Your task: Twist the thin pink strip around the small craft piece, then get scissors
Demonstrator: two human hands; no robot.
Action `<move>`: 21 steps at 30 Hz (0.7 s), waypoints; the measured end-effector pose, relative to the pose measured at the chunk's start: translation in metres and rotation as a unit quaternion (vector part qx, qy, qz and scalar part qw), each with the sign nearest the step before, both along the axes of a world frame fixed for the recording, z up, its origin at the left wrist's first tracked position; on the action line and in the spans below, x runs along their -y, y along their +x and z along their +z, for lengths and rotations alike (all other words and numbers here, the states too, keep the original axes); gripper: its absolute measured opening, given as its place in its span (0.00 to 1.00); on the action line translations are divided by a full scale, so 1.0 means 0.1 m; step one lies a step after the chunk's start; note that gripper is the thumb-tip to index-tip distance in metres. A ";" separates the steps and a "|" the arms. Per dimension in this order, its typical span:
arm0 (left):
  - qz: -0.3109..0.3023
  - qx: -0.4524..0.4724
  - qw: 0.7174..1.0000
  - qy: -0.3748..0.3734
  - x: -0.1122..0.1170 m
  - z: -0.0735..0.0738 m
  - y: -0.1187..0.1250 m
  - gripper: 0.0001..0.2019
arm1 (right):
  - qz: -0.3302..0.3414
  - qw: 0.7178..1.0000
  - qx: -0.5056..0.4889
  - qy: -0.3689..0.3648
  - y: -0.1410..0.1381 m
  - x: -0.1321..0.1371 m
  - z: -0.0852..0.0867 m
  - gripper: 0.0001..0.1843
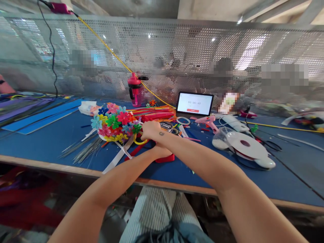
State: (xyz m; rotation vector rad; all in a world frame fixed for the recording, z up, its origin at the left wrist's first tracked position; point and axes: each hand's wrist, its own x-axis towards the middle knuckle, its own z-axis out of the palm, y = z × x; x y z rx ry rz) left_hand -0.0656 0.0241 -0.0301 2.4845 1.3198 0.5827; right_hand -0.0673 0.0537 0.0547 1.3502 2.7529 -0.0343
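My right hand [151, 130] is closed beside a cluster of bright pipe-cleaner flowers [114, 123] on the blue table [50, 141]. Its fingers pinch a yellow loop [139, 142] that hangs at the cluster's right side. My left hand [162, 151] lies under the right forearm, over a flat red piece [165, 158]; its fingers are hidden. White ribbon strips [118, 157] trail from under the flowers toward the table's front edge.
Thin metal wires [83, 150] lie left of the flowers. Behind are red and orange pipe cleaners [154, 113], a pink bottle [135, 89] and a tablet [194, 103]. To the right are a pink glue gun [209, 122], a white tape reel [244, 143] and scissors [271, 145]. A perforated metal screen [177, 50] backs the table.
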 end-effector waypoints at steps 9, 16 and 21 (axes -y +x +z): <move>0.033 0.021 0.999 -0.002 -0.05 -0.10 0.02 0.25 | 0.024 0.997 0.039 0.061 0.02 -0.09 0.15 0.25; 0.044 0.004 0.999 0.028 -0.16 -0.28 0.02 0.24 | 0.040 0.994 0.079 0.067 0.12 -0.20 -0.04 0.18; 0.050 -0.027 0.993 0.106 -0.18 -0.38 0.02 0.22 | 0.024 0.993 0.048 0.106 0.25 -0.13 -0.18 0.16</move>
